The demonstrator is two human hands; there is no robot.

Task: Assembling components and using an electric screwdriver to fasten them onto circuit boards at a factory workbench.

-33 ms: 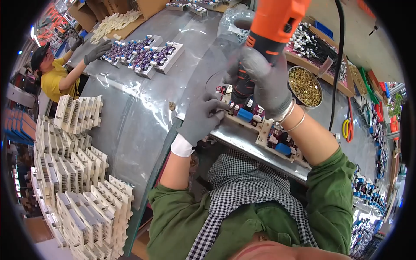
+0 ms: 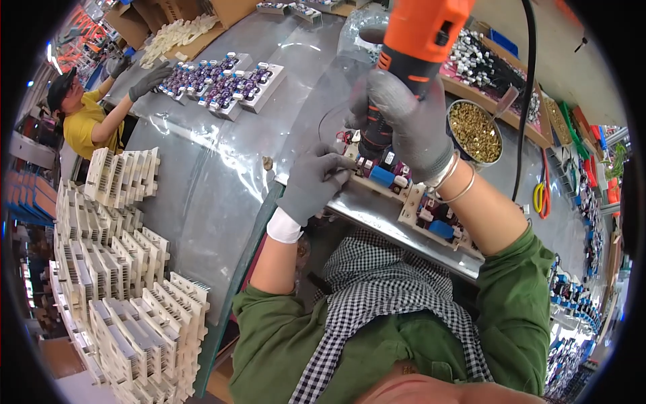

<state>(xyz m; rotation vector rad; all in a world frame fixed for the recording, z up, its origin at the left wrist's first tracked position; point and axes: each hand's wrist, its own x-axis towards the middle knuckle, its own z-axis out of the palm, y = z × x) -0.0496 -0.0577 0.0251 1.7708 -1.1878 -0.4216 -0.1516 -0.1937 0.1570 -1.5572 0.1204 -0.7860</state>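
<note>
My gloved right hand [image 2: 407, 124] grips an orange and black power screwdriver [image 2: 424, 34], held upright with its nose down over a circuit board [image 2: 382, 176]. The bit's tip is hidden behind the board's parts. That board, with blue and purple components, sits in a beige plastic frame [image 2: 404, 214] along the table's near edge. At the frame's left end, my gloved left hand [image 2: 309, 183] pinches its corner between thumb and fingers. A second board [image 2: 441, 229] lies in the same frame to the right, under my right forearm.
Beyond my right hand stands a metal bowl of brass-coloured screws [image 2: 474, 131]. Yellow-handled scissors [image 2: 540, 200] and a black cable [image 2: 528, 101] are at the right. Stacked beige frames [image 2: 145, 330] rise on the left. A co-worker [image 2: 94, 118] reaches toward purple board assemblies [image 2: 219, 84].
The screwdriver and my right hand have shifted very slightly to the left. My left hand stays at the frame's corner.
</note>
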